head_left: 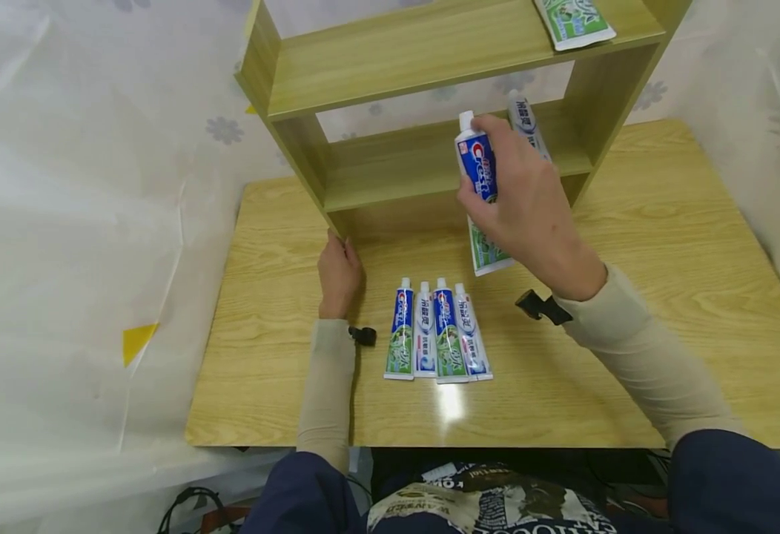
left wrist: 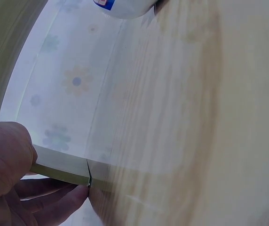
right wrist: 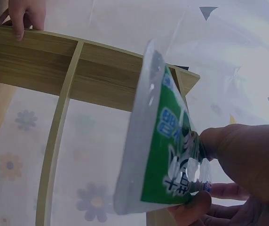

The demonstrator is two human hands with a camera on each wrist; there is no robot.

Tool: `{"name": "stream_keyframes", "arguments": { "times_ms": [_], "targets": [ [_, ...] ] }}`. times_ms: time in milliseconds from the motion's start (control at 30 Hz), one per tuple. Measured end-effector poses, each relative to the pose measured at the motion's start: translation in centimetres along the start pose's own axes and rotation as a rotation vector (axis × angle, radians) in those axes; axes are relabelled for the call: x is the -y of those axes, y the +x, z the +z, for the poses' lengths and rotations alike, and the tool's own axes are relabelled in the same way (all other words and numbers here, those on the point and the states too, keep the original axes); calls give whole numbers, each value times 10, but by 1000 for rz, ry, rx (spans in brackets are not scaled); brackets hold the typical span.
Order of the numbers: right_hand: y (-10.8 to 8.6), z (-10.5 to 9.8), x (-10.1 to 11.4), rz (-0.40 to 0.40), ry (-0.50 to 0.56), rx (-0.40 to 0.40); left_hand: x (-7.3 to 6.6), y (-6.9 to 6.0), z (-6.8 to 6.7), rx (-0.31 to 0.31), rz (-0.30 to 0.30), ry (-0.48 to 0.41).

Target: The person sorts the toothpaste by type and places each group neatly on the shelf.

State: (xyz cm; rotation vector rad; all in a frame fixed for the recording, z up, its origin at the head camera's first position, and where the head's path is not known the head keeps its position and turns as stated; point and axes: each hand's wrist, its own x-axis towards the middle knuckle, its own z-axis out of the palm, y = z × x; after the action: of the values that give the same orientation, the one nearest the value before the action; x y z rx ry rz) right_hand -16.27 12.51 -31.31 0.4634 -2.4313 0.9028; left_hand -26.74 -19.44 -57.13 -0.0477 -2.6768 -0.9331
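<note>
The right hand (head_left: pixel 530 208) pinches a blue, white and green Crest toothpaste tube (head_left: pixel 480 167), cap upward, in front of the shelf's lower opening. In the right wrist view the tube's flat green end (right wrist: pixel 165 155) faces the camera, with the right hand (right wrist: pixel 238 174) behind it. The left hand (head_left: pixel 339 274) grips the lower left edge of the wooden shelf (head_left: pixel 397 196); the left wrist view shows the left hand (left wrist: pixel 26 183) with thumb and fingers on either side of a thin board (left wrist: pixel 61 173). A white tube (head_left: pixel 526 122) lies on the lower shelf, partly behind the right hand.
Several toothpaste tubes (head_left: pixel 423 334), Crest and white ones alternating, lie side by side on the wooden table (head_left: pixel 270 297). Another green tube (head_left: pixel 573 22) rests on the upper board at right, its end over the edge. Flowered sheeting (head_left: pixel 150 96) hangs behind and beside the table.
</note>
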Motion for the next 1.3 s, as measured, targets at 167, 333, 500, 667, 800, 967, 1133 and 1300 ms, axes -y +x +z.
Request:
{"name": "stream_keyframes", "arguments": {
  "times_ms": [167,333,500,667,800,967,1133,1300],
  "targets": [
    [10,-4,3,-47,21,-36,6,0,4,-15,27,24],
    [16,-7,4,-56,12,-56,8,1,6,-36,56,33],
    [23,-9,5,-95,3,-89,8,1,6,-39,53,36],
    [33,-11,6,-139,-8,-142,8,0,6,-39,50,30],
    [42,-14,7,-142,-26,-146,4,-1,4,-40,49,33],
    [54,-19,9,-144,-59,-136,-3,-2,-1,-48,43,38],
    [67,-22,12,-151,-94,-126,2,-1,4,-43,32,76],
    [80,-26,13,-158,-135,-108,3,-1,5,-48,36,96]
  ]
}}
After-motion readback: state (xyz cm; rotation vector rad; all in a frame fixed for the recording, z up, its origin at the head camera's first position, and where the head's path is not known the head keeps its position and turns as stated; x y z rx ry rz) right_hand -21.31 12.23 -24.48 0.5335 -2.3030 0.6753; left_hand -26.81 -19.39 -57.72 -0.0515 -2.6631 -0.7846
